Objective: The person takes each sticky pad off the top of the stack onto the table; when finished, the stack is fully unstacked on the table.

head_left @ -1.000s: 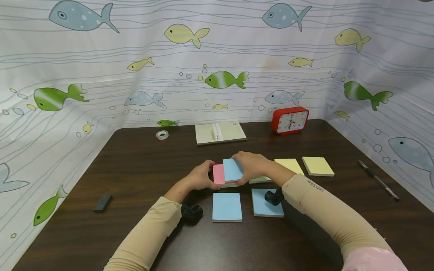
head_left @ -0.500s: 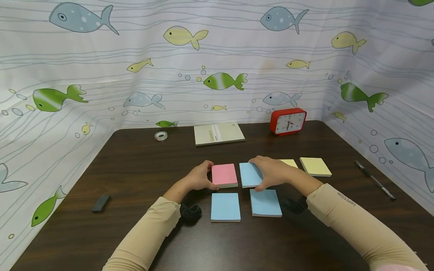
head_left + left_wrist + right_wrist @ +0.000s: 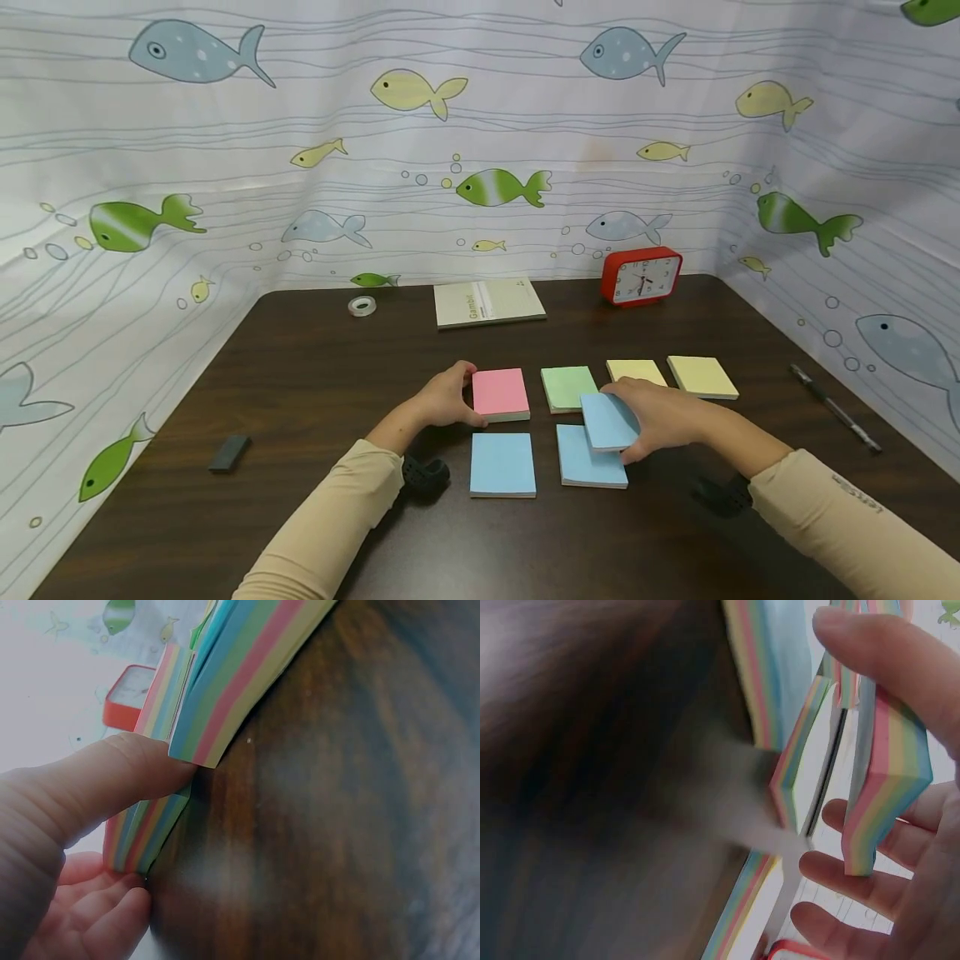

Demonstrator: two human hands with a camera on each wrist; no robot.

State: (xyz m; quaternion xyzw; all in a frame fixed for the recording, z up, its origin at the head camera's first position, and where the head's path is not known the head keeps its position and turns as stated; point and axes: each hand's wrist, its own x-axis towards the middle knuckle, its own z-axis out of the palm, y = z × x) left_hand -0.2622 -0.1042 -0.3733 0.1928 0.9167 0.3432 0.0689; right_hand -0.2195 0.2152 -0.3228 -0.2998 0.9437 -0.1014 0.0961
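My right hand [image 3: 660, 412] grips a blue-topped sticky note pad [image 3: 609, 422] between thumb and fingers. The pad is lifted, overlapping the right-hand blue pad [image 3: 581, 467] in the head view. In the right wrist view the held pad [image 3: 889, 772] shows rainbow-striped edges and hangs tilted. My left hand [image 3: 442, 398] holds the pink-topped pad [image 3: 500, 393] at its left side, thumb at the front corner and fingers at the back. The left wrist view shows my thumb [image 3: 127, 772] along that pad's striped edge. Another blue pad [image 3: 502, 464] lies in front of the pink one.
A green pad [image 3: 567, 387] and two yellow pads [image 3: 636, 372] continue the back row rightward. Behind stand a notebook [image 3: 489, 302], a tape roll [image 3: 362, 306] and a red clock [image 3: 642, 276]. A pen [image 3: 836, 408] lies at right, a dark eraser-like block [image 3: 229, 453] at left.
My right hand has carried the blue-topped pad from over the pink pad rightward, then nearer to me over the right-hand blue pad. The green pad is uncovered. My left hand stays put.
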